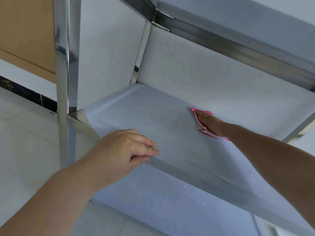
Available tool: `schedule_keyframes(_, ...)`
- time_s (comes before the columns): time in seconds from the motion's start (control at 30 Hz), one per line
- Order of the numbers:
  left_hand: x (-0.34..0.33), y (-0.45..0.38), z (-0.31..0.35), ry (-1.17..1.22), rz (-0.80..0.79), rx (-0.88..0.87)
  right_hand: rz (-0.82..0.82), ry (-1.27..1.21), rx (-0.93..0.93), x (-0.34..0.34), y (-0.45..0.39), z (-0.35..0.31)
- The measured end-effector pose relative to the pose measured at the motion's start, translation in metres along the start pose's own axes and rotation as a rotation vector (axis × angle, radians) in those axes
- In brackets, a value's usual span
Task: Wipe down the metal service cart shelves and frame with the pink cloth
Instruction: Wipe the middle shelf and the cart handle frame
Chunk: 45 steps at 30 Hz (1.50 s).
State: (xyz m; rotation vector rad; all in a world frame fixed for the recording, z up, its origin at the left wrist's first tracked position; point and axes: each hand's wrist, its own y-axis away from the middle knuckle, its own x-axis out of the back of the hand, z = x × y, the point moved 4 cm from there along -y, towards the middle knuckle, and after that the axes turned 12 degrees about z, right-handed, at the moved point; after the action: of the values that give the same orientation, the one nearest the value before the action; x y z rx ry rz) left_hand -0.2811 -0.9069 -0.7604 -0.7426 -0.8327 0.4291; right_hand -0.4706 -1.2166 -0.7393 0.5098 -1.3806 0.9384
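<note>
While our right hand (210, 122) lies flat with straight fingers on the pink cloth (204, 116), pressing it onto the far right part of the middle shelf (162, 126), our left hand (127, 147) grips that shelf's near edge, fingers on top and thumb curled beneath. A shiny square post (65, 79) stands at the left, another at the far corner. Water droplets (147, 113) bead on the matte metal. The lower shelf (153, 201) lies beneath, the top shelf (238, 36) overhead.
</note>
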Motion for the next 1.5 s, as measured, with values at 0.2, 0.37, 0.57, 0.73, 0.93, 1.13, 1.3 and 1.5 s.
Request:
schedule_keyframes(0.2,0.0,0.001,-0.001,0.012,0.022,-0.037,-0.087,0.141,0.057,-0.007,-0.034,0.009)
schedule_keyframes(0.37,0.001,0.001,0.001,0.008,0.022,-0.03,-0.051,0.101,0.028,-0.012,-0.055,0.004)
schedule_keyframes(0.57,0.0,0.002,0.006,-0.051,0.003,-0.01,-0.045,-0.091,0.013,-0.001,-0.041,-0.035)
schedule_keyframes(0.73,0.003,0.004,0.008,-0.148,0.065,-0.002,-0.044,-0.259,0.156,0.021,-0.008,-0.094)
schedule_keyframes(0.93,0.018,0.006,0.009,-0.376,0.177,0.118,0.0,-0.322,0.266,0.043,0.047,-0.165)
schedule_keyframes(1.13,0.021,0.011,0.013,-0.43,0.188,0.202,-0.11,-0.341,0.315,0.053,0.072,-0.201)
schedule_keyframes(1.3,0.035,0.014,0.009,-0.401,0.18,0.167,-0.146,-0.34,0.33,0.058,0.075,-0.207)
schedule_keyframes(1.5,0.063,0.022,-0.022,-0.327,0.212,0.296,-0.145,-0.375,0.463,0.06,0.062,-0.227)
